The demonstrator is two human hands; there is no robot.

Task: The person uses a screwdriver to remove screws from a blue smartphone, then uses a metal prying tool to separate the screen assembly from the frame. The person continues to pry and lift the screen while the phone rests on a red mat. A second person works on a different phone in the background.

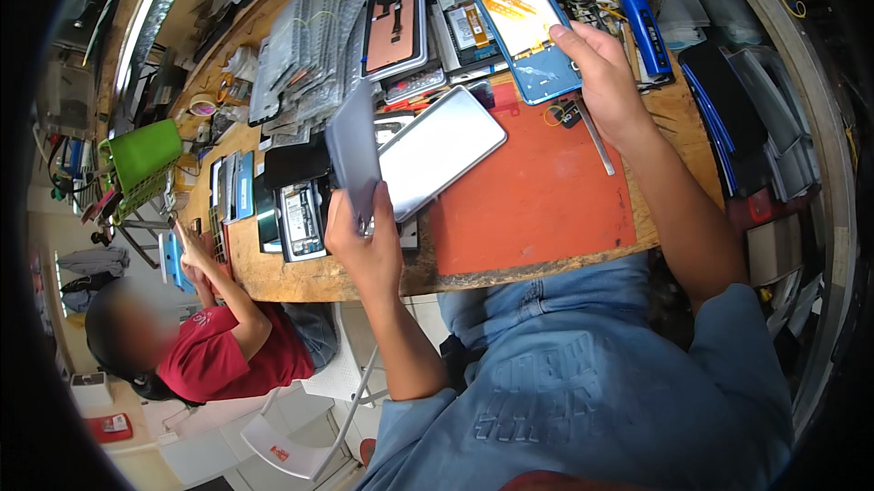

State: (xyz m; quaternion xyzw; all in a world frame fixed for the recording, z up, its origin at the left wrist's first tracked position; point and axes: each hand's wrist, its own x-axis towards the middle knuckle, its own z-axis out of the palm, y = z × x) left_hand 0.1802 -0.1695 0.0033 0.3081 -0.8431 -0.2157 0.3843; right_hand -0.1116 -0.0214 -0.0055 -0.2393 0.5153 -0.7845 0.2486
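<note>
Blue phone frame (526,31) held above desk (675,163), right hand (605,81) grip clamped on its right edge, probably angled for viewing; left hand (369,241) grip clamped on grey panel (353,141) low down, likely to clear its face, orange mat (537,209) probably sparing the wood scratches

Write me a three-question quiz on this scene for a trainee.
1. Which of the wearer's hands holds the blue phone frame?
2. True or false: the blue pen-shaped tool lies to the left of that frame.
3. The mat is mainly: a) green; b) orange-red; c) black.

Key:
1. The right hand.
2. False; it lies to the right.
3. b.
</note>
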